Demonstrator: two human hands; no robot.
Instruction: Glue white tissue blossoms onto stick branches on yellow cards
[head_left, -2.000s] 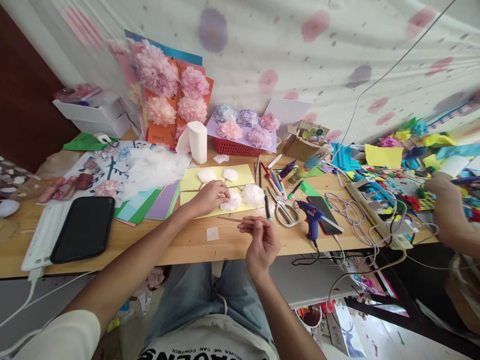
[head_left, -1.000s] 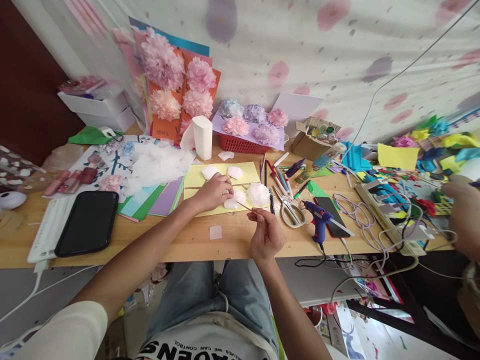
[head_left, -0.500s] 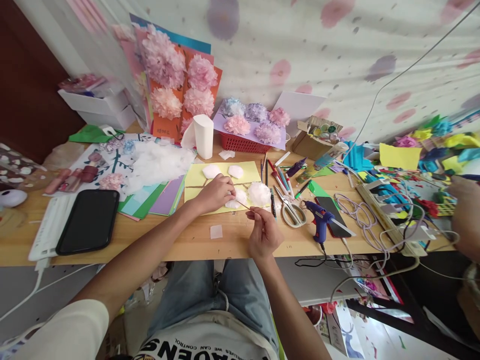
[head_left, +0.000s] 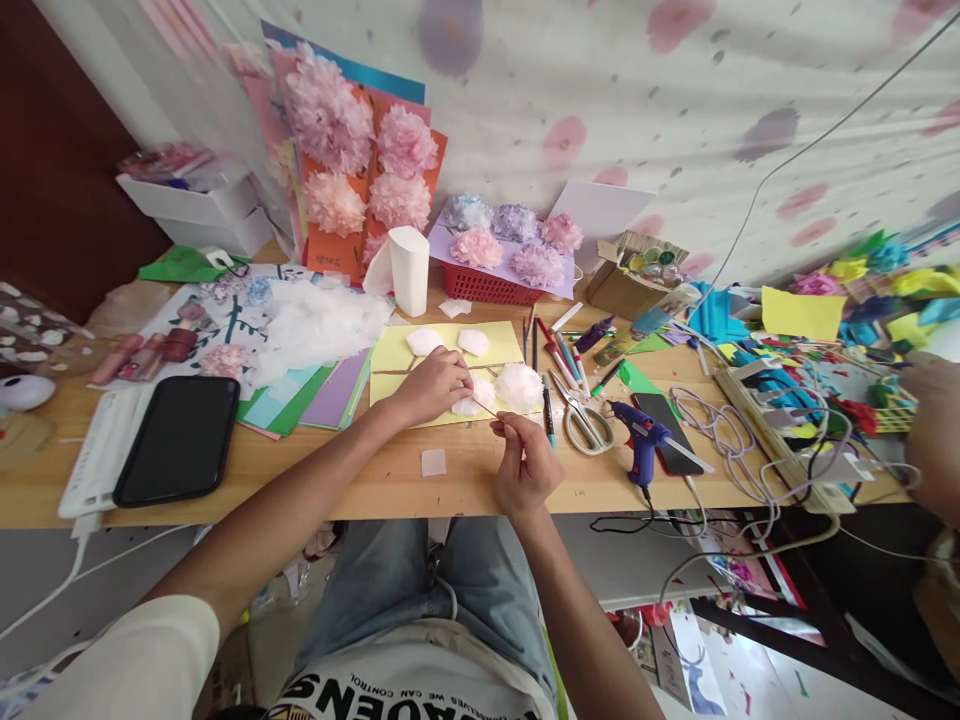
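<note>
My left hand (head_left: 429, 386) rests curled on a yellow card (head_left: 390, 355) and presses a flat white paper flower (head_left: 472, 401) with its fingertips. My right hand (head_left: 525, 462) is closed in a pinch on a thin wooden stick (head_left: 485, 407) whose tip points up-left at that flower. A fluffy white paper flower (head_left: 520, 386) lies just right of it. Two flat white paper flowers (head_left: 424, 341) sit at the card's far edge.
Scissors (head_left: 579, 418), a blue glue gun (head_left: 636, 432) and several pens lie right of the card. A black phone (head_left: 180, 438) is at the left. Another person's hand (head_left: 930, 420) works at the far right among cables and coloured paper scraps. A red basket (head_left: 487, 288) stands behind.
My right hand has moved up towards the card and swung the stick from lying level to pointing at the flat flower. My left hand has stayed on that flower.
</note>
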